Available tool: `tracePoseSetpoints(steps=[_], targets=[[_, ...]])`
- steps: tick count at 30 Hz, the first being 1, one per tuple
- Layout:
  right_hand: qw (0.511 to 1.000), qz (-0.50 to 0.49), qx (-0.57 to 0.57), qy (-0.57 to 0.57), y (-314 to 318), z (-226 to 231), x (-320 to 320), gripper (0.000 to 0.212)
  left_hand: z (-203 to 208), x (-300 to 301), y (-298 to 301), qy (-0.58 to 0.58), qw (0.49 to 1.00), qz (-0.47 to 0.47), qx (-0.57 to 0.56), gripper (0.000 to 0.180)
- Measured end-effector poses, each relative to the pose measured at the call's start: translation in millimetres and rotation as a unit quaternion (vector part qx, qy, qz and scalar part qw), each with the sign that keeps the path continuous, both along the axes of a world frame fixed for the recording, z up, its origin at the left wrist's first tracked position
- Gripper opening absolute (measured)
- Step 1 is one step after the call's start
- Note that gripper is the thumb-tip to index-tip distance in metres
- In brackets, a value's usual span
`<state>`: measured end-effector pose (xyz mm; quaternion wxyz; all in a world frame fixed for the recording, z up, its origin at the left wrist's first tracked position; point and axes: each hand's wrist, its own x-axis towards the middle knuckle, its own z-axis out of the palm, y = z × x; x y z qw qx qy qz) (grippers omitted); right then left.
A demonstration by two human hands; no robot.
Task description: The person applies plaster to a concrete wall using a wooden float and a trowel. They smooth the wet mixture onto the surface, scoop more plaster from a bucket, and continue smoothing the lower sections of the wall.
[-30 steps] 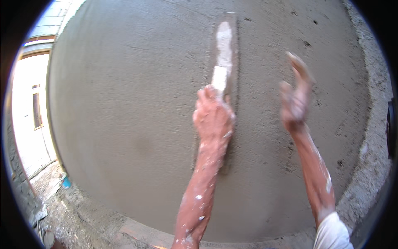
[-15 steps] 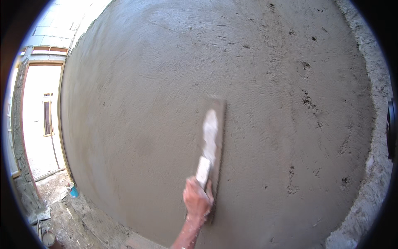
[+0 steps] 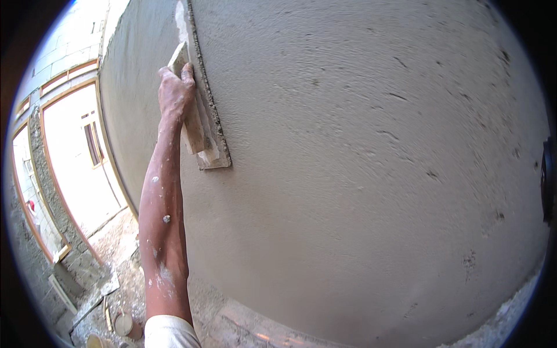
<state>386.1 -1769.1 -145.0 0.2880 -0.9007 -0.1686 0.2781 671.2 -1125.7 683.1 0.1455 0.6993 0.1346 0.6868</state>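
Note:
My left hand (image 3: 176, 93), speckled with mortar, is wrapped around the pale handle of a long plastering trowel (image 3: 212, 152). The blade lies against a grey plastered wall (image 3: 348, 174) in the upper left part of the view, tilted a little to the left at its top. Wet mortar clings along the blade's right edge. The top end of the trowel runs out of the picture. My left arm reaches up from the lower edge, a white sleeve at its base. My right hand does not show.
Left of the wall stands a wooden-framed doorway (image 3: 87, 156), bright beyond, with a window opening (image 3: 35, 191) beside it. Buckets (image 3: 123, 325) and rubble lie on the rough floor at lower left. Pits and rough streaks mark the plaster at right; a rough strip (image 3: 510, 313) borders it at lower right.
My left hand has carried the trowel up and to the left across the wall, and more of my arm shows. The view has shifted, bringing more of the doorway side into sight.

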Motion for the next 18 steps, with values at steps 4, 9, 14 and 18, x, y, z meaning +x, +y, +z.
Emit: tracePoseSetpoints(steps=[4,9,14,18], targets=[[0.995,0.011,0.022,0.101,4.0,71.5,-61.9,0.065,-108.7,-1.9,37.9,0.013,0.999,0.015,-0.040,0.055],[0.987,0.040,0.066,0.139,-32.8,57.0,-116.6,0.070,-423.6,-13.1,-55.6,0.161,0.952,-0.119,-0.231,0.058],[0.982,0.003,-0.044,0.182,40.1,230.0,-82.5,0.062,-597.3,-132.2,-198.7,0.294,0.793,-0.121,-0.519,0.048],[0.973,-0.093,-0.099,0.187,45.5,291.2,-148.5,0.063,-629.2,-255.5,-307.7,0.288,0.455,-0.123,-0.834,0.045]])
